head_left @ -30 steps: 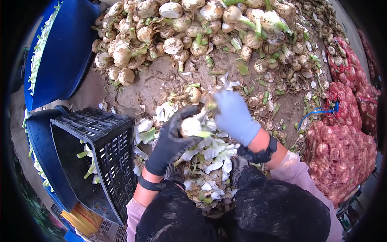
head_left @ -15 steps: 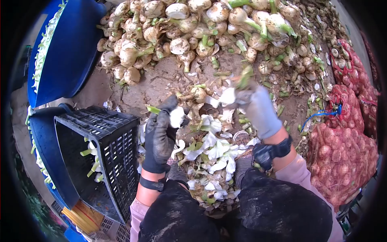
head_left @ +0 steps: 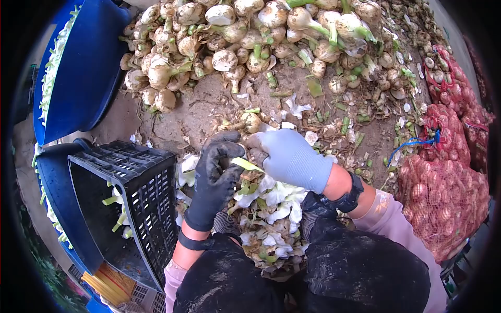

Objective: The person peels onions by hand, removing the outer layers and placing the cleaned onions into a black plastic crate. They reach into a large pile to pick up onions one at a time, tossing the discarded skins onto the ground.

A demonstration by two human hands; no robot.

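Observation:
My left hand (head_left: 215, 175), in a dirty black glove, is closed around a garlic bulb whose cut pale-green stem (head_left: 246, 165) sticks out to the right. The glove's fingers hide most of the bulb. Right beside it, my right hand (head_left: 292, 159) in a light blue-grey glove has its fingers bent together near the bulb; what they pinch is hidden. Just beyond both hands a dirty garlic bulb (head_left: 251, 122) with roots lies on the ground. White peeled skins (head_left: 276, 201) are heaped below, between my legs.
A large pile of unpeeled garlic (head_left: 224, 60) lies ahead. To the left are a black crate (head_left: 151, 195) on its side with trimmed garlic inside, and blue tubs (head_left: 86, 73). Red mesh sacks (head_left: 443, 203) of bulbs stand on the right.
My right hand has come from the right to meet my left hand, and the husk and stem scraps it held are gone from it. The left hand has turned, its garlic stem now pointing right.

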